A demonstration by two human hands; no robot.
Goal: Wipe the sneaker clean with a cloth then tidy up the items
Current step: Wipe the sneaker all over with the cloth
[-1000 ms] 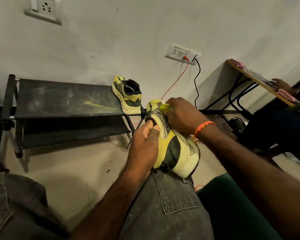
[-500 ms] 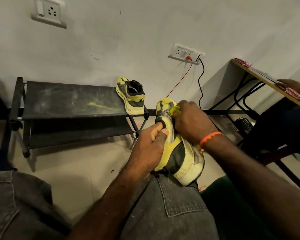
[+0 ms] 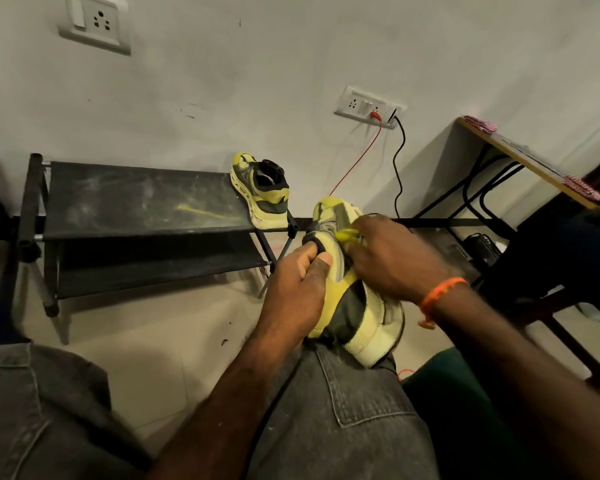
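A yellow, grey and black sneaker [image 3: 355, 308] rests on my right knee, toe pointing away towards the wall. My left hand [image 3: 297, 289] grips its collar, thumb and fingers pinching the black opening. My right hand [image 3: 392, 258] lies over the sneaker's upper, fingers curled round a small yellow cloth [image 3: 347, 234] pressed against the shoe; only a bit of the cloth shows. The matching second sneaker [image 3: 262, 190] stands on the right end of the black shoe rack [image 3: 136, 202].
The low two-tier rack stands against the wall at the left. A red wire [image 3: 357, 157] and a black cable [image 3: 397, 168] hang from a wall socket [image 3: 368, 107]. At the right is a desk [image 3: 520, 157] with black legs. Another person's hand shows at the right edge.
My right hand with the cloth has slid slightly back along the sneaker's upper towards me. My left hand keeps its hold on the collar. The view has shifted a little.
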